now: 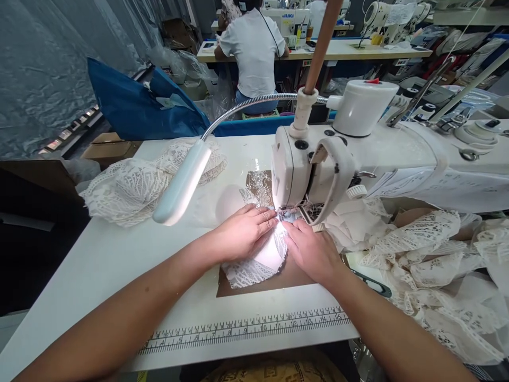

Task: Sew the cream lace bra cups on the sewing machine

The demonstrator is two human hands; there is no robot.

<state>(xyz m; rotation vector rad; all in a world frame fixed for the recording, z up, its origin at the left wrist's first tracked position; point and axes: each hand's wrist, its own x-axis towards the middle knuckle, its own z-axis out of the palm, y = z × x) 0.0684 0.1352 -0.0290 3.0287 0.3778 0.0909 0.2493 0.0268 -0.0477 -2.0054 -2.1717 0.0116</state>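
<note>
Step in hand, judged from hand placement: feeding a white curved lace-edged fabric piece [260, 261] under the needle area of the white industrial sewing machine head [314, 170].

Left hand [243, 232]: laid palm-down on the fabric piece, fingers extended and close together, tips just beside the presser foot. Flat pressure only; nothing pinched.

Right hand [312, 250]: likewise flat on the right side of the piece, fingers pointing toward the needle, held close together, not curled around anything.

Location of the workpiece: flat on the brown rectangular plate [292, 278] set into the white sewing table [119, 254], front edge at the foot, brightly lit by the white gooseneck lamp [181, 183]. Needle itself too small and glare-washed to make out.

Next move, as a judgement: steady, even guidance from both palms, turning the curved edge gradually to hold the seam line, fingertips kept clear of the needle.

Surroundings: pile of white lace pieces [135, 185] at the left rear of the table; further heaped lace trim [433, 265] at the right; printed ruler strip [246, 329] along the near edge; a seated person in a white shirt [254, 50] at another station beyond.
</note>
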